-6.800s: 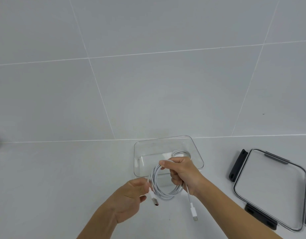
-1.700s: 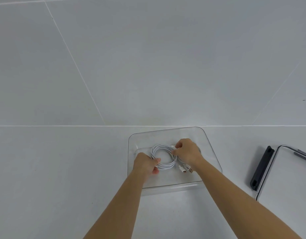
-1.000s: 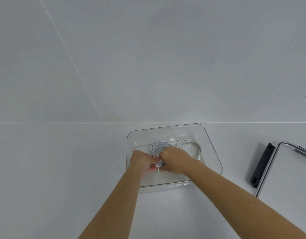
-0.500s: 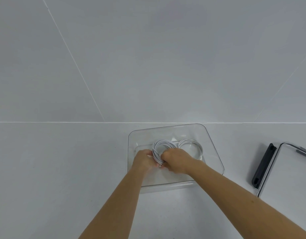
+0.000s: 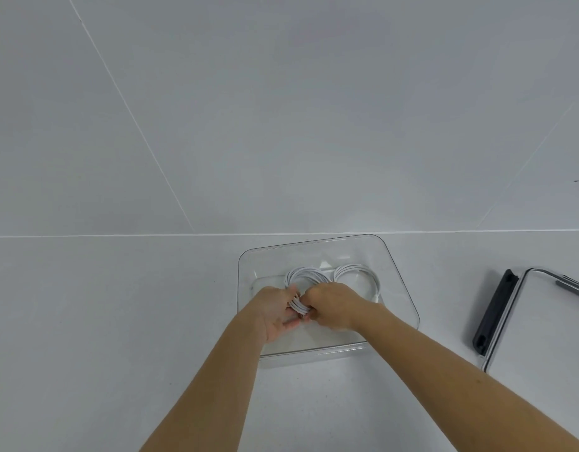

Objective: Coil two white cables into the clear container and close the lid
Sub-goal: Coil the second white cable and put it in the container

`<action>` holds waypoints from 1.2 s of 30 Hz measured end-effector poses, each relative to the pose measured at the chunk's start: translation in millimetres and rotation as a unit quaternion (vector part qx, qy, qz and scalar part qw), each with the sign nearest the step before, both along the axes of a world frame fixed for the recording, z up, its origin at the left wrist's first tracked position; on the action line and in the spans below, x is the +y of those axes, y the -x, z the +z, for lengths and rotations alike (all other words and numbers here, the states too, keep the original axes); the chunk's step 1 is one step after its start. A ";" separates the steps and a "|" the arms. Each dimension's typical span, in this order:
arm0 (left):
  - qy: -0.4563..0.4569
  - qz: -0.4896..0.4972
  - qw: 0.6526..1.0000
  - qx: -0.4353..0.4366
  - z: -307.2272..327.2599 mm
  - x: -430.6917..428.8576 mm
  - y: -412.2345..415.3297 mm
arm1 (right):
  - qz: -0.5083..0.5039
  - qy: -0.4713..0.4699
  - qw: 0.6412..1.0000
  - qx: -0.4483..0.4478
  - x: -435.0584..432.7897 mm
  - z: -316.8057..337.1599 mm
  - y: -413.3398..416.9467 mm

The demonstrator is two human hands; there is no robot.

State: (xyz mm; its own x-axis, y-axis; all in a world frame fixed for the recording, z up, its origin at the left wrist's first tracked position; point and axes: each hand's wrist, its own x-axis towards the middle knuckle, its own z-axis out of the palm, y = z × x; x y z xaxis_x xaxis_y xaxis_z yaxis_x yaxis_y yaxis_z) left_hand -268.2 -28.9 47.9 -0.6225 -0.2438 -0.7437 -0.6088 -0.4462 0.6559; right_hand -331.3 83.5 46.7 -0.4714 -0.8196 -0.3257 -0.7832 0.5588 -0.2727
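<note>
Both hands pinch the near arc of the left cable coil point(image 5: 302, 282) inside the clear container point(image 5: 399, 282): left hand point(image 5: 275, 309) from its left, right hand point(image 5: 333, 305) from its right. The lid point(image 5: 542, 327) lies well apart, nearer the right hand

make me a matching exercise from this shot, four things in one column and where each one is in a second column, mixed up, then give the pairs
Things
1. left coil
2. right coil
3. lid
4. clear container

Places
A. on the counter at the far right, off the container
B. in the container, free of both hands
C. on the counter in the middle, open on top
D. in the container, pinched at its near edge by the left hand and right hand

Pairs: 1-D, 2-B, 3-A, 4-C
</note>
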 end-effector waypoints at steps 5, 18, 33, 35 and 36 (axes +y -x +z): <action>0.078 -0.010 0.997 -0.008 -2.7 2.3 0.6 | -0.009 0.010 1.000 -0.016 -1.2 0.1 -1.4; 0.135 0.048 0.988 0.057 0.2 -0.8 0.0 | -0.137 0.247 0.959 -0.016 11.4 15.2 5.4; 0.098 0.015 0.970 0.220 12.0 4.2 -3.1 | -0.409 0.332 0.695 -0.489 23.1 19.3 21.6; 0.150 -0.023 0.963 0.221 11.8 8.0 -4.0 | -0.416 0.329 0.685 -0.499 21.3 18.2 22.1; 0.190 -0.045 0.957 0.217 11.1 9.3 -4.4 | -0.421 0.327 0.686 -0.495 20.5 17.4 22.4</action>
